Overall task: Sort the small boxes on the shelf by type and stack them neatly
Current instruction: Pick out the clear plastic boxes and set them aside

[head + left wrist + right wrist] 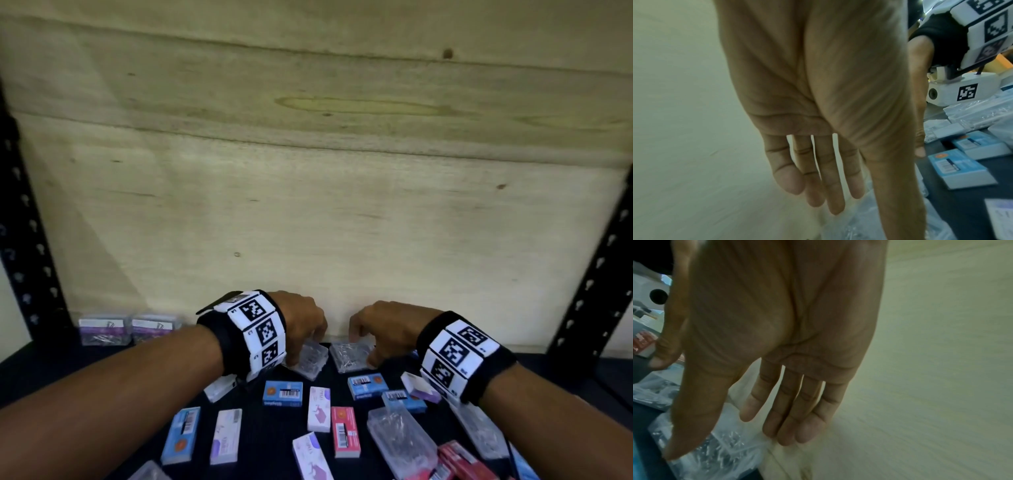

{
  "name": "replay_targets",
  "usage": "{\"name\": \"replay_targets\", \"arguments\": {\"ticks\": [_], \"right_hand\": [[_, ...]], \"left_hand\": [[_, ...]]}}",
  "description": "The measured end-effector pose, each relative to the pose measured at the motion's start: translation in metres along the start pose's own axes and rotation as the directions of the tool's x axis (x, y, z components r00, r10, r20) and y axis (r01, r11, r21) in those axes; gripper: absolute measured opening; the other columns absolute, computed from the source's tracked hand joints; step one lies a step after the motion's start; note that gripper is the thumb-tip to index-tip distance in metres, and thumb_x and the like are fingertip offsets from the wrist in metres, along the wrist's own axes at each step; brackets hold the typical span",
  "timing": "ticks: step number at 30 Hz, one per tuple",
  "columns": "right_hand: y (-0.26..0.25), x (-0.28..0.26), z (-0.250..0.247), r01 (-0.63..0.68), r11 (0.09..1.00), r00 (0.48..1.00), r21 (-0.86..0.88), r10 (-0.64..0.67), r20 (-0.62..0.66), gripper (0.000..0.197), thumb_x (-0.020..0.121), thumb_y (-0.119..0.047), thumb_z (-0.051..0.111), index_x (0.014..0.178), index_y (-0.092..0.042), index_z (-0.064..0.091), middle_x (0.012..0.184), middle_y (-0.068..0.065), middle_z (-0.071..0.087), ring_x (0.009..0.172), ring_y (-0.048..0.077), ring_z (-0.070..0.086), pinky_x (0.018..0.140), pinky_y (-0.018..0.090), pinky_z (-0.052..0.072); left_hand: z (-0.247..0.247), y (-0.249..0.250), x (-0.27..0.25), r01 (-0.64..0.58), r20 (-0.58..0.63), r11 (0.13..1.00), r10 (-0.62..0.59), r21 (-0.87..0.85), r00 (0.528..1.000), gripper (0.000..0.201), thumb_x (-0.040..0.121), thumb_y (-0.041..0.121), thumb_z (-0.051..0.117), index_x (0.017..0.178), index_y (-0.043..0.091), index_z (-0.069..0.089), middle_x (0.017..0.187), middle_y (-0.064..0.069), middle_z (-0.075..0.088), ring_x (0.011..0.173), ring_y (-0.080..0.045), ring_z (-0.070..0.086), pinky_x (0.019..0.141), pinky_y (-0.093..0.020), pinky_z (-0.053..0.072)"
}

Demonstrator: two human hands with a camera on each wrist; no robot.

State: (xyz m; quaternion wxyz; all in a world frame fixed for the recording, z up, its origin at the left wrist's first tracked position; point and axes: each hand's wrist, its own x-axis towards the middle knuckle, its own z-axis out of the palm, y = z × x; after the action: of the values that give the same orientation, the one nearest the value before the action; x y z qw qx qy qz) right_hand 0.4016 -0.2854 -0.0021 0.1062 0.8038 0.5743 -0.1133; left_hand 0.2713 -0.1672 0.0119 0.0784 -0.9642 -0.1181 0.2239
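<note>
Two small clear plastic boxes lie side by side on the dark shelf, close to the plywood back wall. My left hand straddles the left clear box, thumb at its near edge and fingers behind it. My right hand holds the right clear box the same way, with its thumb on the front and its fingers at the wall side. Metal bits show inside that box.
Two clear boxes with purple labels stand at the back left. Blue boxes, white-and-purple boxes, red boxes and a long clear case lie scattered near the front. Black shelf uprights flank both sides.
</note>
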Motion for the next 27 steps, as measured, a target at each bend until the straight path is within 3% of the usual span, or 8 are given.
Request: {"name": "replay_targets", "arguments": {"ticks": [7,11,18,23,27], "right_hand": [[0.001,0.005,0.010,0.013,0.993,0.999,-0.115,-0.019,-0.049,0.055,0.078,-0.032,0.081,0.126,-0.024,0.055,0.124,0.002,0.059,0.109,0.025,0.057,0.088,0.037,0.049],[0.001,0.006,0.013,-0.007,0.992,1.000,-0.125,0.004,-0.027,0.049,0.076,-0.035,0.081,0.116,-0.015,0.063,0.116,0.005,0.064,0.102,0.026,0.062,0.089,0.041,0.053],[0.004,-0.003,0.010,-0.072,0.994,0.997,-0.081,0.071,-0.009,0.050,0.078,-0.035,0.079,0.120,-0.014,0.060,0.116,0.007,0.064,0.098,0.025,0.064,0.085,0.039,0.056],[0.012,-0.021,-0.006,-0.100,0.995,0.994,0.021,0.101,-0.035,0.065,0.083,-0.045,0.072,0.138,-0.022,0.047,0.130,0.004,0.055,0.110,0.024,0.057,0.090,0.034,0.049],[0.007,-0.033,-0.024,-0.073,0.991,0.996,0.109,0.078,-0.042,0.058,0.087,-0.051,0.063,0.138,-0.027,0.047,0.130,0.000,0.055,0.112,0.020,0.055,0.098,0.033,0.045]], "left_hand": [[0.005,-0.001,0.008,-0.038,-0.011,0.999,0.039,0.015,0.999,0.064,0.073,0.027,0.083,0.130,0.020,0.054,0.125,-0.004,0.057,0.108,-0.025,0.057,0.072,-0.029,0.040],[0.004,-0.002,0.008,-0.043,0.006,0.998,0.043,-0.053,0.999,0.063,0.075,0.031,0.083,0.130,0.018,0.054,0.124,-0.003,0.058,0.102,-0.021,0.056,0.075,-0.029,0.043],[-0.004,-0.008,-0.004,-0.040,-0.030,0.985,0.035,-0.165,0.999,0.063,0.078,0.039,0.078,0.133,0.023,0.052,0.129,0.002,0.054,0.115,-0.020,0.053,0.096,-0.037,0.046],[-0.011,-0.017,-0.021,-0.016,-0.037,0.979,0.009,-0.204,0.999,0.061,0.087,0.049,0.065,0.141,0.028,0.045,0.134,0.004,0.051,0.114,-0.017,0.051,0.093,-0.029,0.039],[-0.012,-0.029,-0.042,0.009,-0.053,0.957,-0.025,-0.290,0.998,0.061,0.091,0.054,0.056,0.146,0.029,0.041,0.137,0.004,0.049,0.111,-0.013,0.052,0.091,-0.023,0.034]]}}
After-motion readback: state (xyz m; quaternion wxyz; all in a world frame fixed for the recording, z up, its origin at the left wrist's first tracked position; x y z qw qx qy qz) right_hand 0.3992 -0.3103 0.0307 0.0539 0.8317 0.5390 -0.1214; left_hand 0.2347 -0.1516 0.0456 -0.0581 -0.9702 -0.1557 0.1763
